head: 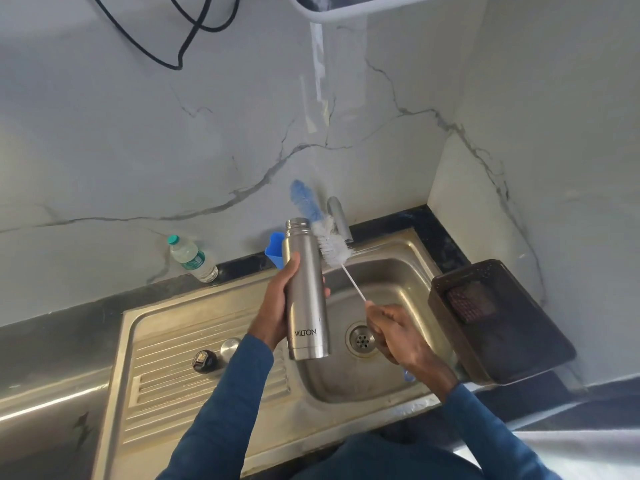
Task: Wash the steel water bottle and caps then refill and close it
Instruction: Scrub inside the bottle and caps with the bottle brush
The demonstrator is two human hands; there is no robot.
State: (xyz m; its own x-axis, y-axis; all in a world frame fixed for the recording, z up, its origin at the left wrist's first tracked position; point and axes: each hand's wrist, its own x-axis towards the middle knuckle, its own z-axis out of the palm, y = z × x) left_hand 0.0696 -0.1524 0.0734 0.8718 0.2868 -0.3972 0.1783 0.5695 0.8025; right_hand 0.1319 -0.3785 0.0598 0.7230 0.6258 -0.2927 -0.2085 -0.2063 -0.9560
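Over the sink basin (398,271), the left hand (277,306) has its grip wrapped round the uncapped steel bottle (304,292) while the right hand (394,332) pinches the bottle brush (329,237) handle, bristles outside and right of the mouth; scrubbing step, judged: next, align bristles with the mouth.

Both hands, left (277,306) and right (398,332), raised, fingers curled closed.

open sink basin (391,278), tap (339,218) behind, brown tray (498,327) crowding right rim
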